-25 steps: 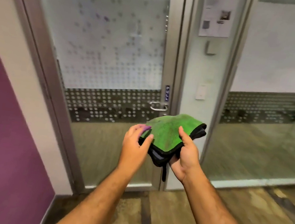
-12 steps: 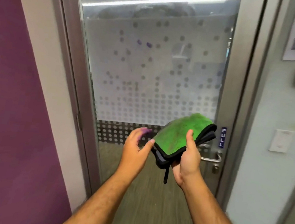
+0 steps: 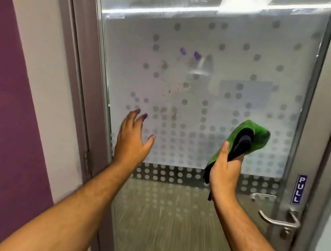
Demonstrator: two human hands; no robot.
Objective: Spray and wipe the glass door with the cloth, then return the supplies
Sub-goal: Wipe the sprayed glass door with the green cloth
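Right hand (image 3: 224,171) grips folded cloth (image 3: 257,136), long axis slanting up-right

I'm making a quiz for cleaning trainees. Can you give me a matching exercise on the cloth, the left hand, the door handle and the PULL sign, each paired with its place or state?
Column 1:
1. cloth
2. left hand
3. handle
4. PULL sign

Column 2:
A. open, holding nothing
B. low on the door's right side, metal
C. blue, on the door frame above the handle
D. green, held in the right hand

Pairs: 1-D, 2-A, 3-B, 4-C
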